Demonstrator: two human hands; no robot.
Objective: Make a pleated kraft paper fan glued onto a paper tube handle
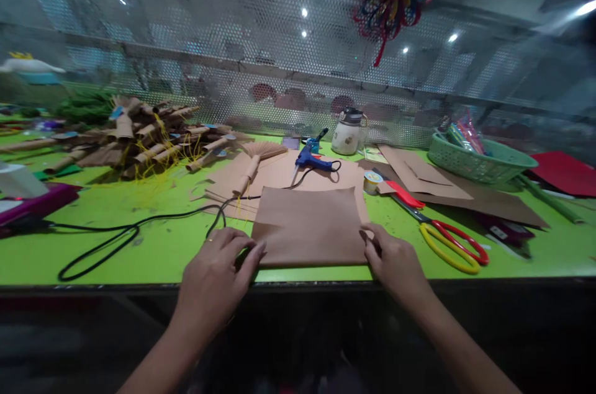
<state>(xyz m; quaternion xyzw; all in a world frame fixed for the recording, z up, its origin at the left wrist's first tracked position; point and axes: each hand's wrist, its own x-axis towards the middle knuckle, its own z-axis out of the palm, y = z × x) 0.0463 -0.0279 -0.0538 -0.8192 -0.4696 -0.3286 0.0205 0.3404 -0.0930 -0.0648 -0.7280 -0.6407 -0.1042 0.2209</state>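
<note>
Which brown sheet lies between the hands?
The front sheet, by the table's near edge, left hand and right hand at its sides. Other sheets lie mostly farther back.

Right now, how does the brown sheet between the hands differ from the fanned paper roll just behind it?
The brown sheet is broad and nearly flat; the fanned paper roll is slender, flaring at one end. The sheet has the left hand and right hand at its sides; the roll lies untouched. Both look brown.
</note>
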